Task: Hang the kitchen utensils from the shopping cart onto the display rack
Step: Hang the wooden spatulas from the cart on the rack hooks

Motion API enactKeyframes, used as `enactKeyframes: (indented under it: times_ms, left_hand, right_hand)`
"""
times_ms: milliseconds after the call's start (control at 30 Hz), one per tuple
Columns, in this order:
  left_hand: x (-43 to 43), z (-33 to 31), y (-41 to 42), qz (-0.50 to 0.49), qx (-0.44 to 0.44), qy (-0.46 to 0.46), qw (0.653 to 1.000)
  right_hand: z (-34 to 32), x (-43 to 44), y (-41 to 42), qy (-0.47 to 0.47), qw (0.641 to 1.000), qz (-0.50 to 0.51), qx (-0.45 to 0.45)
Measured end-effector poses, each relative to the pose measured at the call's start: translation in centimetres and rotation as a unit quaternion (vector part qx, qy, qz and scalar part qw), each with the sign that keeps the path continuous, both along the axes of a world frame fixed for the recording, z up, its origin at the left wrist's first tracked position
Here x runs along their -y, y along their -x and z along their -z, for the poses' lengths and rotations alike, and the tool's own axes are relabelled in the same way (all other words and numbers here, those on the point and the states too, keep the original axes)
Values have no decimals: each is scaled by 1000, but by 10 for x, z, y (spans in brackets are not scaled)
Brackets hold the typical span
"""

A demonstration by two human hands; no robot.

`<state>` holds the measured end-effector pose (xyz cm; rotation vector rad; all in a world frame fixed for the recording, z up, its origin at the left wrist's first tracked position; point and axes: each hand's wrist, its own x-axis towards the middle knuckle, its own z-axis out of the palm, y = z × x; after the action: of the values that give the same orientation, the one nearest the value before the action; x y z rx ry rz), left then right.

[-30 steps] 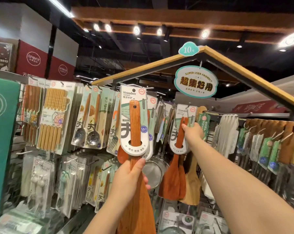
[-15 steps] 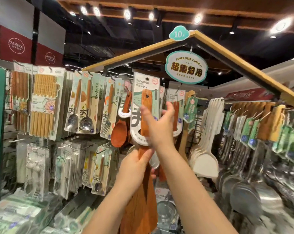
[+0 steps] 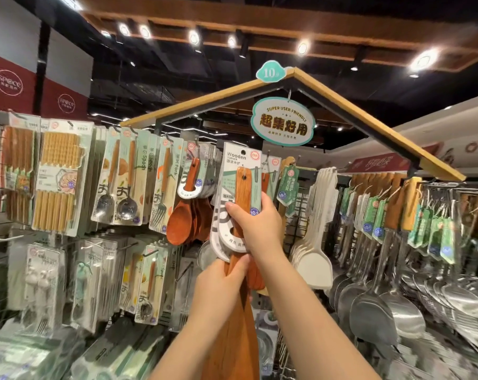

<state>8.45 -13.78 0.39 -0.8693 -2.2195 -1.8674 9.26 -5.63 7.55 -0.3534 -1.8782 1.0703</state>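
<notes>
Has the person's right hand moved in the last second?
Yes. The right hand has shifted left and down from directly beneath the oval sign, and now grips the wooden turner by its card.

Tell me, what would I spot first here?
In the middle, the left hand grips a wooden turner low on its handle, and the right hand holds its card higher up. A teal sign hangs above, and shiny steel spatulas hang at right.

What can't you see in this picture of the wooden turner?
Head view:
Hook for the wooden turner: hidden behind its card.
Turner's blade end: cut off by the bottom edge.
Shopping cart: outside the frame.
Small print on the card: too small.
</notes>
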Motion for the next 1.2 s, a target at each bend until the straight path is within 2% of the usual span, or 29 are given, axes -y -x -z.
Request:
enactKeyframes:
  times_ms: [100,233,400,500,667,933,1200]
  left_hand:
    - [-2,1,2,41,41,-30,998]
    - [7,-1,4,1,46,-76,996]
    - [16,-3,12,40,157,-176,971]
    - [21,-1,18,18,118,-157,980]
    - [19,-13,28,17,74,-145,986]
    - [17,-26,31,27,50,-159,986]
    - [15,-23,34,41,64,-165,983]
  right_hand:
    - [-1,-3,-1,3,1000,-9,-8]
    - [-3,-6,1,16,1000,11,-23]
    - [-17,-34,0,62,996,17,-61]
    - [-29,-52,3,73,995,20,-59]
    - [-33,-65,13,21,999,30,-32]
    - [-31,-72,21,15,1000,17,5]
    - [-35,-64,25,-8,1000,7,29]
